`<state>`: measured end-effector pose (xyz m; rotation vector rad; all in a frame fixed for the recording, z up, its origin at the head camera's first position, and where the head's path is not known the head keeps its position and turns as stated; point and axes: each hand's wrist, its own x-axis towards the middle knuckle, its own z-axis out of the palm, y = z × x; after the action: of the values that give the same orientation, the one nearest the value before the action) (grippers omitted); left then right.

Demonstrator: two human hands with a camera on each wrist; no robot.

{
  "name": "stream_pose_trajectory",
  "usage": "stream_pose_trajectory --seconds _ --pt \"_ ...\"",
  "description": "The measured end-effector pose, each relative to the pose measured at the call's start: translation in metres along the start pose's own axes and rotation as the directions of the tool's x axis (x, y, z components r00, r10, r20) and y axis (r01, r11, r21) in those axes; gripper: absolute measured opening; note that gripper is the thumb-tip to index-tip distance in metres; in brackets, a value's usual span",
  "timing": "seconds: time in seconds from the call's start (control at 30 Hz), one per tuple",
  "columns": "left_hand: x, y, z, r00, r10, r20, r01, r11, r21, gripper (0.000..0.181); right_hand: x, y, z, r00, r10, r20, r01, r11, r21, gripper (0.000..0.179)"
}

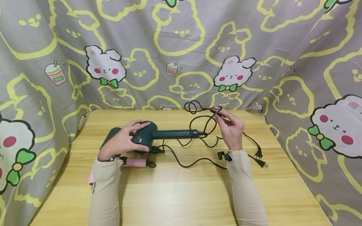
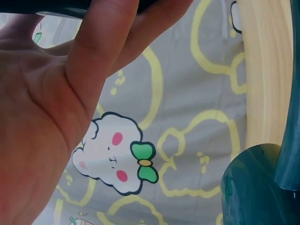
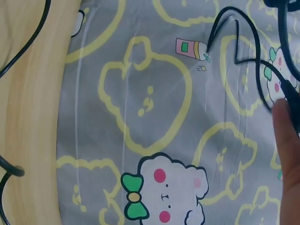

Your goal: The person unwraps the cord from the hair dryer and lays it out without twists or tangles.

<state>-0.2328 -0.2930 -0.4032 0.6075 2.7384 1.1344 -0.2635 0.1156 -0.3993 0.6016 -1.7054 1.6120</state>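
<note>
My left hand (image 1: 124, 139) grips the barrel of a dark green hair dryer (image 1: 145, 135), held above the table with its handle pointing right. From the handle's end a black cord (image 1: 207, 130) runs in loops to my right hand (image 1: 232, 127), which pinches it near the cord's dark end piece (image 3: 292, 96). Behind my left hand, a second dark green hair dryer (image 1: 111, 135) lies partly hidden on the table. In the left wrist view, a dark green dryer (image 2: 253, 192) shows at the lower right.
A pink appliance (image 1: 136, 162) with a hanging loop lies under my left wrist, mostly covered. Black cords (image 1: 186, 166) wander across the wooden table (image 1: 175, 194) to two plugs, one plug (image 1: 263, 164) nearer the front. A patterned curtain (image 1: 138, 34) surrounds the table's back and sides.
</note>
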Motion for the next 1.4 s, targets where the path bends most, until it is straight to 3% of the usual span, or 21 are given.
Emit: stream_pose_trajectory --seconds 0.17,0.5,0.63,0.73,0.83,1.07,1.3,1.4 --pt "0.001 0.003 0.002 0.999 -0.027 0.017 0.027 0.999 0.046 0.097 -0.003 -0.001 0.008 0.998 -0.027 -0.052 0.03 0.999 0.046 0.026" --pt "0.008 -0.002 0.004 0.997 -0.076 -0.02 0.077 0.995 0.062 0.099 -0.005 -0.017 0.023 1.0 0.006 0.012 -0.009 0.971 0.24 0.021" --pt "0.008 -0.007 0.0 0.994 -0.094 -0.046 0.096 0.995 0.029 0.098 -0.005 -0.029 0.022 0.996 0.027 0.086 -0.051 0.954 0.296 0.021" --pt "0.007 -0.009 -0.002 0.992 -0.103 -0.073 0.103 0.995 0.001 0.098 -0.005 -0.036 0.019 0.977 0.072 0.199 -0.133 0.941 0.312 0.019" --pt "0.005 -0.009 -0.003 0.989 -0.11 -0.103 0.11 0.994 -0.012 0.097 -0.005 -0.041 0.015 0.934 0.137 0.331 -0.226 0.942 0.249 0.015" --pt "0.004 -0.009 -0.005 0.978 -0.091 -0.188 0.094 0.996 0.01 0.101 -0.005 -0.043 0.005 0.77 0.289 0.569 -0.385 0.921 0.053 0.014" --pt "0.004 -0.004 -0.005 0.97 -0.069 -0.233 0.076 0.997 0.023 0.102 -0.01 -0.036 0.014 0.631 0.317 0.708 -0.393 0.917 -0.06 0.008" --pt "0.004 -0.003 -0.004 0.963 -0.05 -0.264 0.059 0.998 0.027 0.103 -0.011 -0.033 0.019 0.593 0.332 0.734 -0.38 0.918 -0.108 0.009"
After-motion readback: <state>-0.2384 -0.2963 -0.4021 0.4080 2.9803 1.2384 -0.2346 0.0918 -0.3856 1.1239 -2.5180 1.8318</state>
